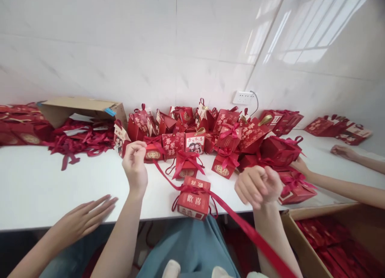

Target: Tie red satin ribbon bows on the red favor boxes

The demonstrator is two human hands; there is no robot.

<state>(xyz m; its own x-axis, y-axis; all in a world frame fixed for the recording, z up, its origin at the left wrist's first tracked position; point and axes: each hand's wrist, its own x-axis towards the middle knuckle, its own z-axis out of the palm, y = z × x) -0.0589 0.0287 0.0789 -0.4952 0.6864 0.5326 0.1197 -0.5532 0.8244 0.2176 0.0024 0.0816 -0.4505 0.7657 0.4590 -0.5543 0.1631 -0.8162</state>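
Observation:
A small red gift box (194, 205) with gold lettering sits at the table's front edge before me. A long red ribbon (237, 220) lies across its top. One end runs up toward my left hand (135, 167), raised and closed in a pinch on it. The other stretch sweeps down to the right, in front of my right forearm. My right hand (258, 185) hovers right of the box, fingers curled in; whether anything is inside them is hidden. Behind the box stands another red gift box (185, 165) tied with a bow.
Several red gift boxes (227, 121) line the wall. A cardboard box (84, 105) spills ribbons at left; an open carton (290, 230) holds red packs at lower right. Another person's hand (87, 218) rests at left; others' hands (300, 165) are at right, one touching boxes.

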